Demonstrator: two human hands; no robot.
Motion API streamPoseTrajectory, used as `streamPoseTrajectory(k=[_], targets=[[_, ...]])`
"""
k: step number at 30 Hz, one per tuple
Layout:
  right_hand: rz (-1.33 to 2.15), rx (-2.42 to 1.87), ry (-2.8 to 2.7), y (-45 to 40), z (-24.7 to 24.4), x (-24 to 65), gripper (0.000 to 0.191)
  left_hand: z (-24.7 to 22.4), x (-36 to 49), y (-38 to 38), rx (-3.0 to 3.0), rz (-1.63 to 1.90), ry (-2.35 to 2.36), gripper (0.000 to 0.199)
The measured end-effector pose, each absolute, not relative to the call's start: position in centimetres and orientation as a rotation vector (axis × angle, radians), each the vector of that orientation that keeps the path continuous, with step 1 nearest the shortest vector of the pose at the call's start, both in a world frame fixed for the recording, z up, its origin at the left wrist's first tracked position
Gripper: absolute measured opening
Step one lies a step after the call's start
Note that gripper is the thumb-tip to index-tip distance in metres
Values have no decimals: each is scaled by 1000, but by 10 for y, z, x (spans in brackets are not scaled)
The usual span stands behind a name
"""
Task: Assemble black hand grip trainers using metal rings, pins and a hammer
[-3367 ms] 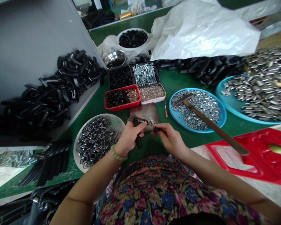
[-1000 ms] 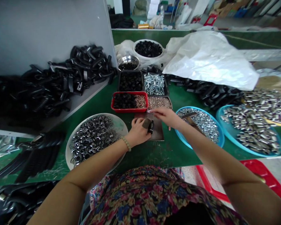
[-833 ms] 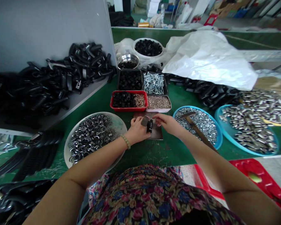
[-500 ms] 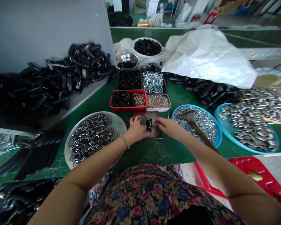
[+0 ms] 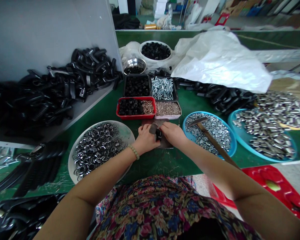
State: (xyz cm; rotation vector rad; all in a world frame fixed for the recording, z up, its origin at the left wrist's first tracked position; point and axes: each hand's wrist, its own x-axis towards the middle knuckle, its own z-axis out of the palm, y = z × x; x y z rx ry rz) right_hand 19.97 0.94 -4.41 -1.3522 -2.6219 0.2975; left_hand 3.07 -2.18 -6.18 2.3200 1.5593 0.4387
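My left hand (image 5: 146, 138) is closed round a small black part (image 5: 158, 134), above a flat metal plate (image 5: 167, 144) on the green table. A grey piece (image 5: 153, 128) shows at its fingers. From the right, my right hand (image 5: 172, 133) reaches the same black part, its fingers pressed together at the upper edge. Whatever those fingertips pinch is too small and hidden to make out. Just beyond the hands stand a red tray (image 5: 136, 117) of black pieces and copper-coloured pins, and a white tray (image 5: 168, 117) of tiny metal parts.
A bowl of metal rings (image 5: 128, 133) stands left. At the right are a blue basin (image 5: 233, 146) with a hammer (image 5: 216, 143) across it and another blue basin (image 5: 265, 158) of metal cylinders. Black handles (image 5: 90, 70) are heaped at the left; a white sheet (image 5: 220, 60) lies behind.
My right hand has moved left, from beside the black part to touching it. My left hand stays round the part. The view has shifted slightly.
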Motion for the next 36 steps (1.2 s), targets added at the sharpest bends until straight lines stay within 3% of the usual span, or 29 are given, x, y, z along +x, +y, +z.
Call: streamPoseTrajectory(k=[3,7,11,14,21,29,33,36], targets=[[69,-1338,-2694,4,-41,219,28,-62,31,-22,2341,445,1566,59],[-246,-1989,-2301,1,-38,289,45,-64,32,-21,2373,447,1571,52],[-175,-2416,-2185,-4,-39,340,37,-67,32,-20,2391,471,1586,50],[-91,-2370,-2144,-14,-32,327,35,-69,32,-21,2388,481,1590,52],[433,-1802,-2306,-38,14,235,32,-70,31,-20,2320,526,1584,54],[431,-1912,-2432,-24,6,225,32,-68,31,-23,2381,491,1586,46],[107,-2201,-2113,-20,-16,271,34,-61,32,-16,2330,469,1485,47],[-17,-2382,-1970,-18,-32,313,35,-43,32,-5,1898,598,1370,42]])
